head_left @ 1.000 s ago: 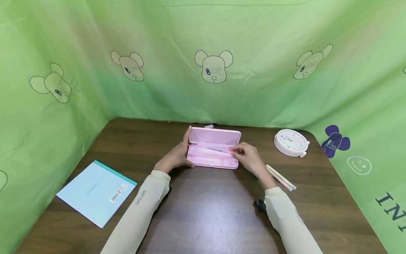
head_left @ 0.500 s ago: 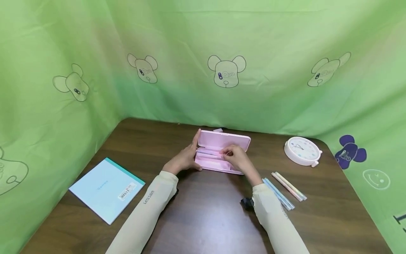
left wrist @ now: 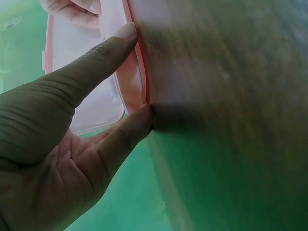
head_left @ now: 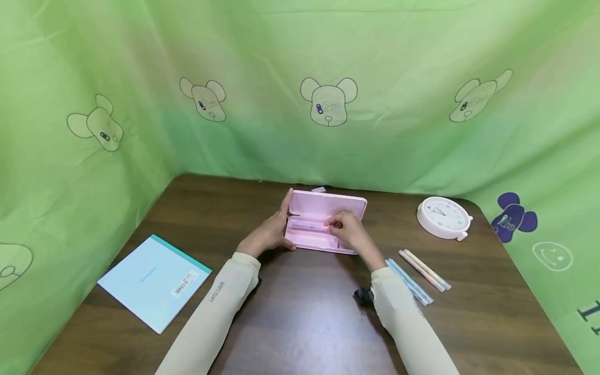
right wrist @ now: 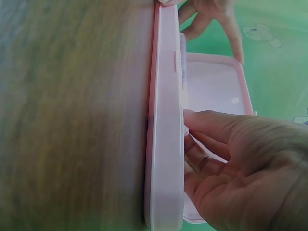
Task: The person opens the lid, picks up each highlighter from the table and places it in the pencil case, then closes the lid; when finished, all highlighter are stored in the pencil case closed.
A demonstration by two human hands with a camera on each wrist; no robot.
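Note:
A pink pencil case [head_left: 310, 240] lies on the table with its lid [head_left: 323, 202] raised toward the curtain. My left hand [head_left: 269, 234] holds its left end, thumb at the front edge and fingers reaching back to the lid. Inside the back of the tray lies a slim pale pen [head_left: 304, 225]. My right hand [head_left: 350, 232] reaches over the tray and pinches the pen's right end between thumb and fingertips. A pale tip [right wrist: 186, 130] shows there in the right wrist view; the hand hides the tray's right part.
Light blue pens [head_left: 410, 282] and a pair of yellow and pink pens [head_left: 425, 270] lie by the right forearm. A round white clock [head_left: 444, 219] stands back right. A light blue notebook [head_left: 154, 284] lies left. Green curtain [head_left: 262, 130] surrounds the table.
My right hand has moved left and lowered the pen, which was slanted, flat into the tray. The left hand stays on the case. The head view has shifted slightly.

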